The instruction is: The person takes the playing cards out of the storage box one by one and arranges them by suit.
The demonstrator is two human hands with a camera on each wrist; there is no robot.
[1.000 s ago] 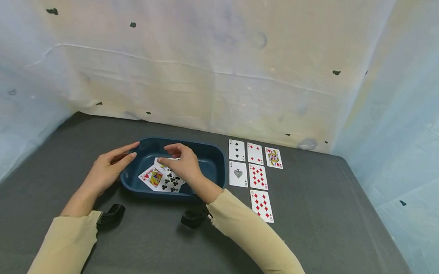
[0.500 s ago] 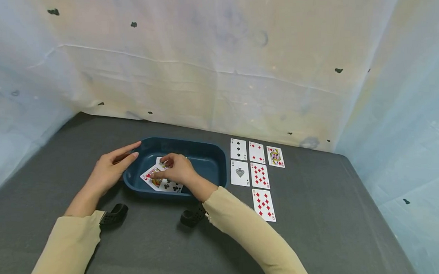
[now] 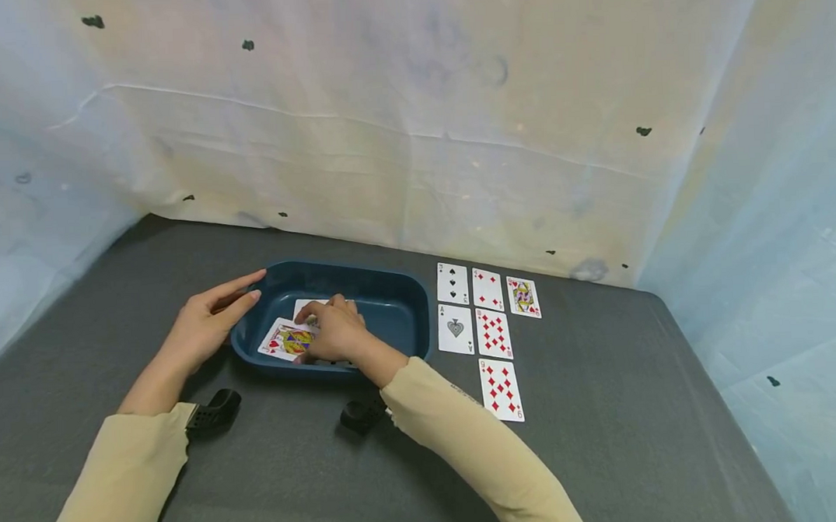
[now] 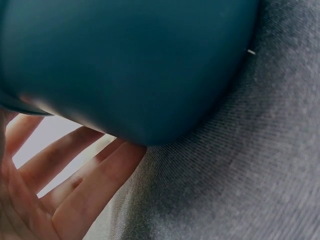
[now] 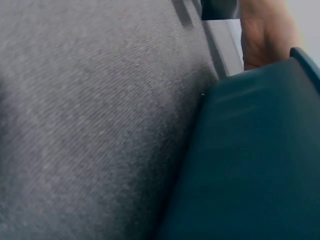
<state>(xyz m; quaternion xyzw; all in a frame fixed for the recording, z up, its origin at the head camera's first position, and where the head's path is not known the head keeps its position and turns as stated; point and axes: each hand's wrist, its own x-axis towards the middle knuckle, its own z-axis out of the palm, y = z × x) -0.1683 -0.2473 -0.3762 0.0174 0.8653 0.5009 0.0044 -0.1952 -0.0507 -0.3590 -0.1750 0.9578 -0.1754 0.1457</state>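
My left hand (image 3: 200, 329) steadies the left end of a dark blue tray (image 3: 405, 281). Its fingers (image 4: 100, 192) lie fairly straight against the outer wall in the left wrist view. Inside the tray, my right hand (image 3: 337, 331) bends over some playing cards, thumb and fingers at opposite edges of a face card of hearts (image 3: 288, 341). The fingertips are partly hidden. Beyond them another card (image 3: 299, 305) shows only a part; whatever lies under the palm is mostly covered. The right wrist view catches just the tray's outer wall (image 5: 250, 160) and part of the left hand.
Right of the tray, several cards lie face up in columns: a three of spades (image 3: 452, 284), an ace of spades (image 3: 455, 329), a queen (image 3: 524, 297) and some diamonds, including a nine (image 3: 501, 390). Fabric walls (image 3: 412, 137) border the dark grey tabletop (image 3: 606, 401).
My right hand has lowered onto the cards and shifted slightly toward me. The face card of hearts has slid and turned, and the clubs card is now covered. The left hand stays put.
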